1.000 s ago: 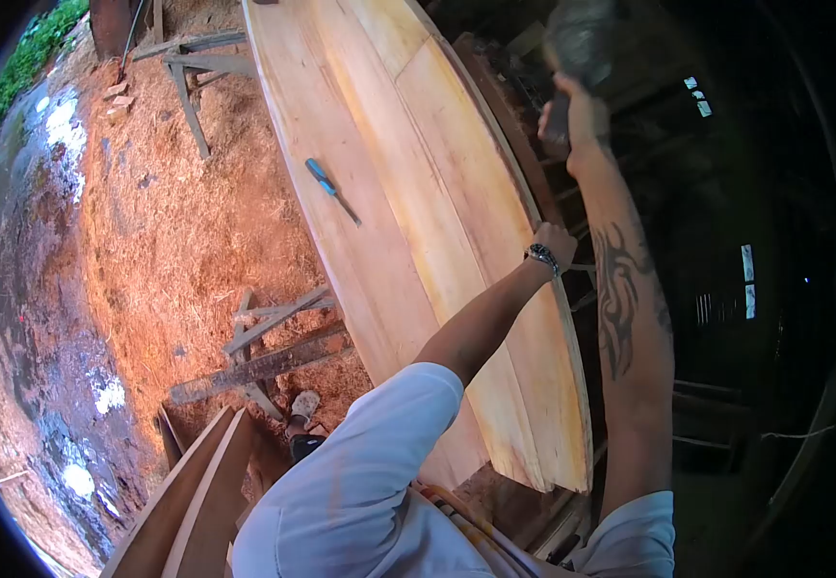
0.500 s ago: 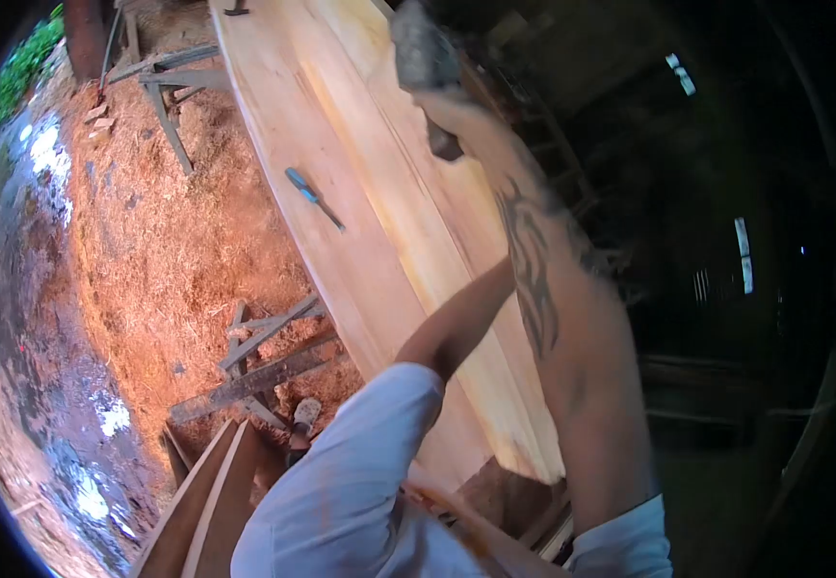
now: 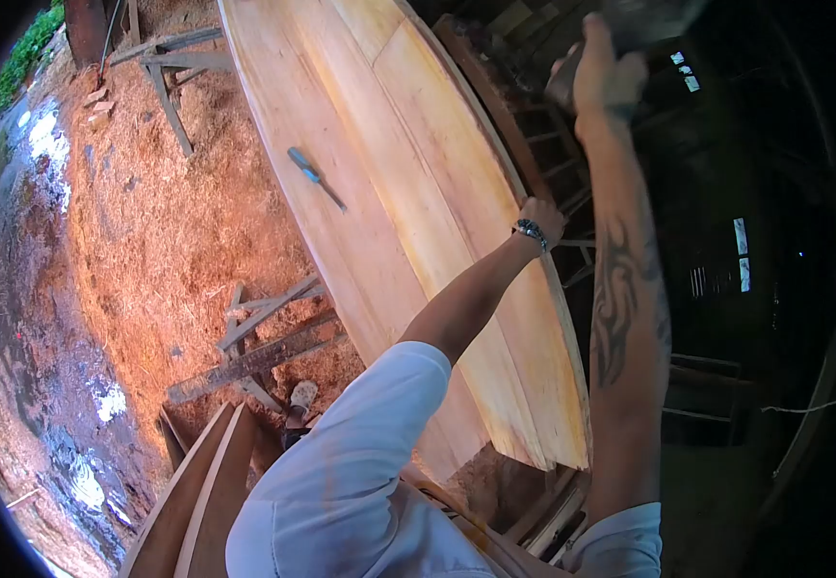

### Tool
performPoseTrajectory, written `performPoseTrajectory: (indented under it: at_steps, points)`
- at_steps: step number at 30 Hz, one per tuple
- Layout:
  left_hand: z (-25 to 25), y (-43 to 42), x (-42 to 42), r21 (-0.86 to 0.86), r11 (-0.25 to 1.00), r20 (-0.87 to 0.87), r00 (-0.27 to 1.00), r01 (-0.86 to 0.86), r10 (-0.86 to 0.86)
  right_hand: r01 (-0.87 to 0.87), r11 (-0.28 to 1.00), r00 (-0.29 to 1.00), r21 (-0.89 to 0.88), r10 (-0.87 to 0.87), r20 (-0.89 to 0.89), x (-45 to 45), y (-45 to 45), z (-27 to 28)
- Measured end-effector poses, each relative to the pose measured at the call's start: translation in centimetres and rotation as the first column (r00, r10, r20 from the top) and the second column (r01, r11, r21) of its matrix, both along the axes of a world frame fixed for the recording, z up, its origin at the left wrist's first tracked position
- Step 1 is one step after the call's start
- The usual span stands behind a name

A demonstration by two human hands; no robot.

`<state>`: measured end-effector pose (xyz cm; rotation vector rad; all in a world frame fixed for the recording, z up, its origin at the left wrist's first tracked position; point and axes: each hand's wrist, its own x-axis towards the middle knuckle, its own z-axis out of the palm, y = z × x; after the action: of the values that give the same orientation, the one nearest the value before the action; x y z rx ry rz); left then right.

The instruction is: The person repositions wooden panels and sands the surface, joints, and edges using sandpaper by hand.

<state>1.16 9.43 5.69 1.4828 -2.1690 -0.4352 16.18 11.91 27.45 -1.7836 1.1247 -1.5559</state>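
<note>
My left hand (image 3: 541, 222), with a dark beaded bracelet on the wrist, is closed at the right edge of a long pale wooden board (image 3: 447, 241). What its fingers hold, if anything, is hidden. Up at the top right, away from the board, my right hand (image 3: 603, 82) grips a bulky, dark grey tool (image 3: 651, 21). Motion blur and the frame's top edge hide its exact kind. A tool with a blue handle and thin dark shaft (image 3: 314, 177), like a screwdriver or chisel, lies on the board's left half.
Wooden trestles (image 3: 259, 361) stand at the board's left, over ground covered in reddish shavings (image 3: 177, 241). Upright planks (image 3: 201, 501) lean at lower left, near a foot in a shoe (image 3: 303, 395). Wet, shiny ground (image 3: 33, 337) lies further left; a dark interior fills the right side.
My right hand has swung right and away from the board with the grey tool. My left hand, earlier hidden behind the right forearm, now shows at the board's edge.
</note>
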Motion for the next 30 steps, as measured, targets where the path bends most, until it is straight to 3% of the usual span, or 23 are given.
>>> performPoseTrajectory:
  at_steps: [1,3,5,7,8,10,12,14,16,18,22,24,25,26,28,30]
  points:
    - [-0.7,-0.9,-0.8,0.015,1.000,0.014,1.000,-0.017,0.017,0.076,0.992,0.997,-0.103,-0.076,0.008,0.7,-1.4,0.3]
    - [-1.8,-1.5,-1.5,-0.010,1.000,0.007,1.000,-0.025,0.025,0.201,0.968,0.972,-0.149,-0.216,-0.096,0.8,-2.9,-2.7]
    - [-2.0,-1.3,-1.4,-0.026,0.999,-0.002,1.000,-0.022,0.022,0.305,0.949,0.863,-0.081,-0.312,-0.398,-0.3,-3.7,-8.7]
    - [-2.0,-1.1,-1.6,-0.036,0.999,-0.006,1.000,-0.018,0.018,0.342,0.935,0.729,0.091,-0.203,-0.654,-1.9,-3.7,-14.7]
    - [-2.0,-1.0,-1.8,-0.041,0.999,-0.004,1.000,-0.014,0.014,0.330,0.920,0.718,0.210,-0.100,-0.689,-2.6,-3.7,-16.1]
    - [-1.7,-1.6,-1.5,-0.052,0.998,-0.002,1.000,-0.027,0.027,0.227,0.850,0.815,0.475,0.101,-0.570,-2.4,-3.4,-14.9]
    - [-2.0,-2.0,-1.5,-0.052,0.998,0.000,1.000,-0.022,0.022,0.006,0.667,0.937,0.745,0.257,-0.237,-3.6,-2.6,-12.5]
    - [-1.7,-2.1,-1.4,-0.064,0.998,0.015,1.000,-0.026,0.027,-0.198,0.540,0.956,0.818,0.290,0.040,-5.7,-0.2,-10.0]
    - [-1.7,-1.6,-1.4,-0.063,0.998,0.018,1.000,-0.024,0.025,-0.344,0.494,0.936,0.799,0.250,0.249,-9.4,4.7,-7.7]
    - [-1.6,-1.2,-0.9,-0.074,0.997,0.024,1.000,-0.017,0.019,-0.317,0.589,0.947,0.744,0.152,0.283,-13.9,10.8,-6.0]
    - [-1.2,-3.4,2.5,-0.133,0.991,0.025,1.000,-0.010,0.014,-0.081,0.834,0.979,0.546,-0.037,0.201,-23.9,23.0,-6.0]
    - [-2.0,-7.1,5.9,-0.087,0.995,0.059,0.997,-0.049,0.054,0.032,0.950,0.990,0.311,-0.072,0.120,-29.5,26.6,-7.6]
    - [-1.0,-7.0,8.5,-0.215,0.975,0.226,0.968,-0.059,0.108,0.104,0.967,0.981,0.231,-0.138,0.134,-30.2,27.9,-6.7]
    - [-0.9,-9.3,10.2,-0.179,0.979,0.278,0.950,-0.096,0.144,0.177,0.973,0.968,0.150,-0.199,0.150,-30.6,28.9,-5.1]
    - [-2.6,-14.3,13.7,-0.186,0.976,0.341,0.924,-0.115,0.174,0.293,0.954,0.951,0.060,-0.297,0.083,-34.5,29.9,-2.9]
    - [-3.5,-16.3,16.0,-0.133,0.986,0.335,0.931,-0.102,0.142,0.445,0.895,0.875,0.032,-0.442,0.199,-35.4,28.7,-0.3]
